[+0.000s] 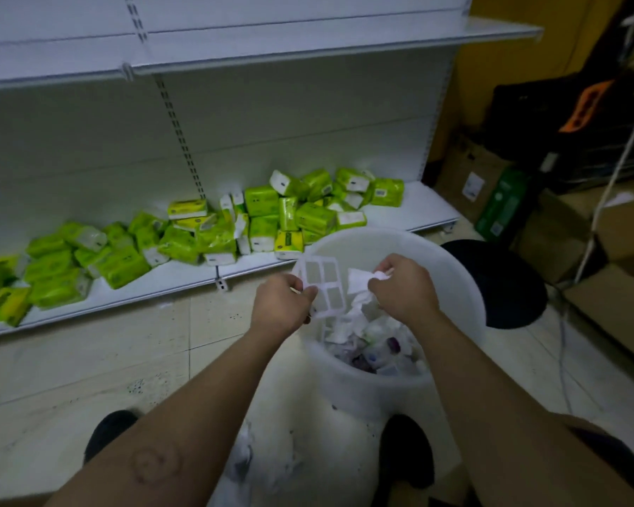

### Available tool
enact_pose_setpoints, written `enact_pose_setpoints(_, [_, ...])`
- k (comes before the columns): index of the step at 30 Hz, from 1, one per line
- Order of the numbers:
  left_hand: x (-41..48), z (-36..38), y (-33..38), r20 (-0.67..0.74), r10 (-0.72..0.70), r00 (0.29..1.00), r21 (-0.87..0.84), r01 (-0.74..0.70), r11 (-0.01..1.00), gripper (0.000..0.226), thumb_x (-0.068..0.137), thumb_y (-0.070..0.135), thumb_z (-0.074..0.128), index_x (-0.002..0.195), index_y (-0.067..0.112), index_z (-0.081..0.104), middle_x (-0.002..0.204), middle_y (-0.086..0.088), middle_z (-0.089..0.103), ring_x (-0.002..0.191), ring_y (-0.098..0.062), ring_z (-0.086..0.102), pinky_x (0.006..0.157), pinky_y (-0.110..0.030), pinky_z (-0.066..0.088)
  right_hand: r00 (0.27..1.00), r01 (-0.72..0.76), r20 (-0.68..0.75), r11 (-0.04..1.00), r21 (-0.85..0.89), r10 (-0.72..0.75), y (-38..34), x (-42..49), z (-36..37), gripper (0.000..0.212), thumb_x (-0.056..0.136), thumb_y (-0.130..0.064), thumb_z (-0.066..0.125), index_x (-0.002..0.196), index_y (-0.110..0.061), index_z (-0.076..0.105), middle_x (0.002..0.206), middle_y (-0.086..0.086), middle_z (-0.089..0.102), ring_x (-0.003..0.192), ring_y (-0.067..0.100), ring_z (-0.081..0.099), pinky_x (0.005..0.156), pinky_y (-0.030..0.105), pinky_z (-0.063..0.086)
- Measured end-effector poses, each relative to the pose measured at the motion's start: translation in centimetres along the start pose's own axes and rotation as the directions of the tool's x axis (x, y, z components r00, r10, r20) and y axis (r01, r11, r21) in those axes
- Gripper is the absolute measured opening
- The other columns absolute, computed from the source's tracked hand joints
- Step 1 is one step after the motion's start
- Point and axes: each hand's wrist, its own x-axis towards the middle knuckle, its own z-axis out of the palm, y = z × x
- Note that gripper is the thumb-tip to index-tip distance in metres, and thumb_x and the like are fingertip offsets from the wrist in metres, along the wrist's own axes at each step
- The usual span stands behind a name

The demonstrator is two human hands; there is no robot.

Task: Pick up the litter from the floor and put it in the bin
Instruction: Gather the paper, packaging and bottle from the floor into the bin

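Head view: left hand [280,305] pinches a white grid sheet [323,283], right hand [403,290] pinches crumpled tissue [359,283], both over the bin [436,258] just below my fingers [297,284]. I should spread them only while centred over it.

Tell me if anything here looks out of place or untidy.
Yes. The green tissue packs on the bottom shelf lie tumbled in a loose heap, tilted every way, not stacked in rows.

White metal shelving [235,122] holding scattered green tissue packs [260,201] lines a pale tiled floor [88,353], cardboard boxes [458,164] stacked beside a yellow wall [509,67].
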Motion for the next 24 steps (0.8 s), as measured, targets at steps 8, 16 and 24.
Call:
enact_pose_setpoints(8, [1.2,5.7,0.3,0.062,-0.052,0.997,0.223,0.037,0.974,0.041,0.084,0.048,0.061,0.110,0.016,0.067,0.104,-0.005,0.073,0.105,-0.025,0.064,0.088,-0.030,0.048,0.972,-0.076,0.213,0.993,-0.095,0.095,5.7,1.1,-0.3,0.063,0.087,-0.040,0.057,0.143,-0.020,0.038,0.148,0.007,0.042,0.132,0.028,0.043,0.107,0.037,0.037])
enact_pose_setpoints(16, [-1.1,2.5,-2.8,0.139,0.098,0.985,0.352,-0.142,0.925,0.045,0.086,0.043,0.062,0.124,0.020,0.059,0.122,-0.001,0.065,0.113,-0.022,0.060,0.092,-0.034,0.049,0.934,0.107,0.354,0.983,-0.148,-0.048,2.5,-1.3,0.7,0.059,0.087,-0.031,0.059,0.141,-0.017,0.041,0.144,0.008,0.048,0.131,0.026,0.045,0.105,0.031,0.036])
enact_pose_setpoints(24, [-5.3,-4.5,-10.7,0.154,-0.088,0.984,0.437,0.012,0.899,0.053,0.086,0.046,0.062,0.132,0.023,0.051,0.131,-0.001,0.059,0.117,-0.024,0.056,0.095,-0.038,0.048,0.805,0.387,0.570,0.876,-0.288,-0.168,-1.1,-6.7,7.2,0.057,0.088,-0.036,0.057,0.141,-0.021,0.040,0.140,0.011,0.050,0.128,0.031,0.044,0.107,0.038,0.036])
